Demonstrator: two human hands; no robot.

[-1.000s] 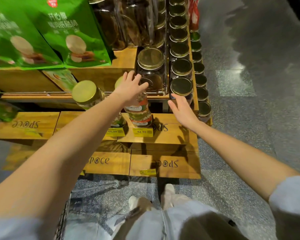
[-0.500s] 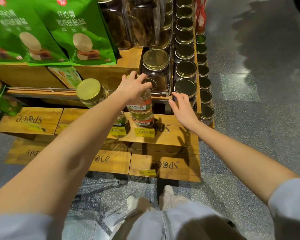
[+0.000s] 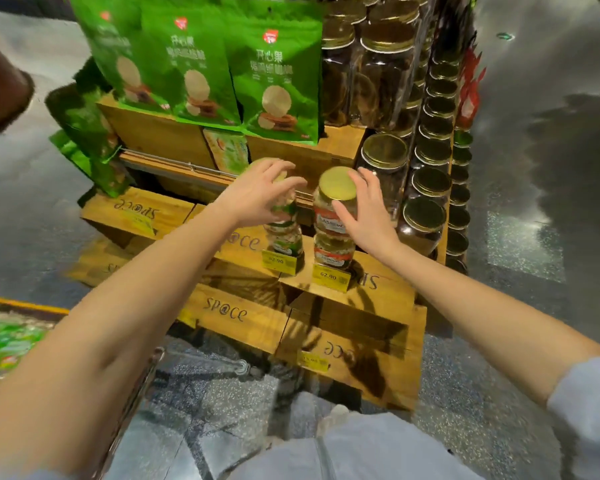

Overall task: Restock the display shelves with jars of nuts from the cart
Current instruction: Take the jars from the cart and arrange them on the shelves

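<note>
**Head view.** Two stacks of two jars stand just beside each other on the wooden crate shelf (image 3: 388, 289), behind the yellow price tags (image 3: 329, 277).

- **Left hand:** The left hand (image 3: 262, 194) sits directly over the upper green-labelled jar (image 3: 285, 212). Its fingers (image 3: 284, 168) curl down over the lid and grip it from above. Blur prevents any finding on how firm the hold is.
- **Right hand:** The right hand (image 3: 366, 216) holds the right flank of the upper cashew jar (image 3: 326, 220). The thumb lies across the label and the fingers (image 3: 368, 178) wrap the far side beside the gold lid (image 3: 337, 184).
- **Key relation:** Both upper jars stand with the long axis upright, each resting on a lower jar (image 3: 333, 252). The cashew jar lies to the left of the right palm, and the green-labelled jar lies beneath the left palm.
- **Assessment:** Placement appears nearly complete. What remains is to centre each upper jar on the one below and then let go straight, because an off-centre seat risks a topple.
</note>
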